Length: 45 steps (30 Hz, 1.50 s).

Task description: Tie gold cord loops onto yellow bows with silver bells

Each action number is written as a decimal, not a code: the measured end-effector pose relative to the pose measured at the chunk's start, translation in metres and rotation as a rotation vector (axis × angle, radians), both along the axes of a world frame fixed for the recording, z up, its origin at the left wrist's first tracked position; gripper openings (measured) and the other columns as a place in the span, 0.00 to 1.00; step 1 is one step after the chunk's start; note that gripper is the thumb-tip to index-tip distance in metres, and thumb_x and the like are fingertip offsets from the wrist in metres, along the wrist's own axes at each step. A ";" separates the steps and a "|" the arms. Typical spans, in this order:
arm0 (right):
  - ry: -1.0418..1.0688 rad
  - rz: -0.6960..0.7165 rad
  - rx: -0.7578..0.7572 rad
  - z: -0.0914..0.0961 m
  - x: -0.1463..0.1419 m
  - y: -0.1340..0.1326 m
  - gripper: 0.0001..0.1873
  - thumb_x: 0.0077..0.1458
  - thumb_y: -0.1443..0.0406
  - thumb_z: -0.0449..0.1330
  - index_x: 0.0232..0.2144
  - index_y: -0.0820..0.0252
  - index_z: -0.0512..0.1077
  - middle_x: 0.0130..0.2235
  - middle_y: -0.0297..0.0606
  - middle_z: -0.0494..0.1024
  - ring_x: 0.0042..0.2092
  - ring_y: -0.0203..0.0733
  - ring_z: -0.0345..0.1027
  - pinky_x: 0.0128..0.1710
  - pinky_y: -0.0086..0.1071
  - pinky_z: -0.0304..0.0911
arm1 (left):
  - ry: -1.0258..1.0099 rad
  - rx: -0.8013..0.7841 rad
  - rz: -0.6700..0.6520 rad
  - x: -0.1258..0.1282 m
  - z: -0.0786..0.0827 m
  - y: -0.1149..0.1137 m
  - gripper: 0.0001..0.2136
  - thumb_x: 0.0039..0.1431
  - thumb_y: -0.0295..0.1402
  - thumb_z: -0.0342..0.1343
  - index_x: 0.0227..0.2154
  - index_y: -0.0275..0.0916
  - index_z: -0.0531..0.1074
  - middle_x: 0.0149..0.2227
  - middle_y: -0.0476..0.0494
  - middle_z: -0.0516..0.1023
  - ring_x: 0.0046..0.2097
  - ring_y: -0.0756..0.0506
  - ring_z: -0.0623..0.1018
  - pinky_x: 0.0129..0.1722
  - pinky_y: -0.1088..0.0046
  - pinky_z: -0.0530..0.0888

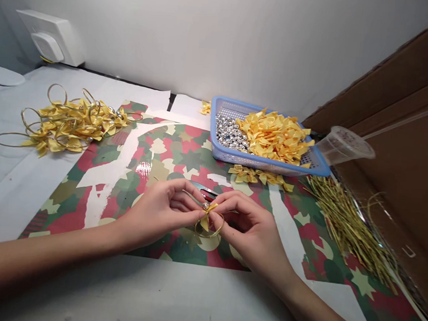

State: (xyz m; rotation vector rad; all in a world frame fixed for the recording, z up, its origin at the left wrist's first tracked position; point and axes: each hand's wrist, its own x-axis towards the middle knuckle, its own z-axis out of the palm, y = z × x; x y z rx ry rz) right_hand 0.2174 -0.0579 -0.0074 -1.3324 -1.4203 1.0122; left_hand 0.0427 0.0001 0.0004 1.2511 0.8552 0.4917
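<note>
Bow: yellow bow (207, 219), dead centre, pinched from both sides to steady it (silver bead (205, 206) on top).
Left hand (159, 210): fingertips closed on it.
Right hand (249, 224): gripping it likewise.
Basket (258, 162): one o'clock, within easy reach.

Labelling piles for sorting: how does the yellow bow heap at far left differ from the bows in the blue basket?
The left heap has gold cord loops sticking out among its bows; the basket bows show no loops. The left heap lies spread on the white table cover; the basket bows are piled inside the blue basket beside silver beads. Both are small yellow ribbon bows.
</note>
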 end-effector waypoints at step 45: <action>-0.287 0.187 0.036 0.008 0.007 0.002 0.09 0.57 0.66 0.56 0.26 0.59 0.71 0.28 0.35 0.75 0.29 0.36 0.66 0.27 0.27 0.62 | -0.106 -0.118 0.194 0.002 0.010 0.010 0.20 0.42 0.26 0.64 0.21 0.39 0.53 0.18 0.60 0.68 0.21 0.58 0.64 0.21 0.83 0.60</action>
